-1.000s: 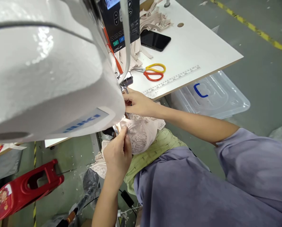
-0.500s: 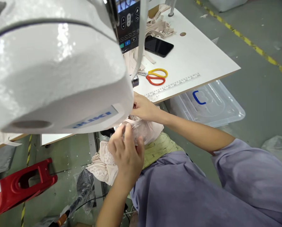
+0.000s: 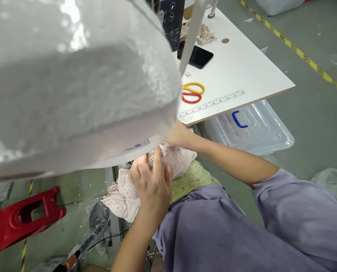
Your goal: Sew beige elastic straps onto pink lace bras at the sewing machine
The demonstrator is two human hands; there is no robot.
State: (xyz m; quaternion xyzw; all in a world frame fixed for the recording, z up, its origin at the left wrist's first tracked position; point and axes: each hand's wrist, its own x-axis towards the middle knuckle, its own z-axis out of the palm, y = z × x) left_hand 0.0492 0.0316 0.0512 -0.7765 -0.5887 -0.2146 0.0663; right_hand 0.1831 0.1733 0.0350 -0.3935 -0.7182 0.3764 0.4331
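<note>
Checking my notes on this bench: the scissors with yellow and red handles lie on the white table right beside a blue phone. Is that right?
Not quite. In the head view the phone is black, not blue. The rest holds: the scissors with yellow and red handles lie on the white table, beside it.
</note>
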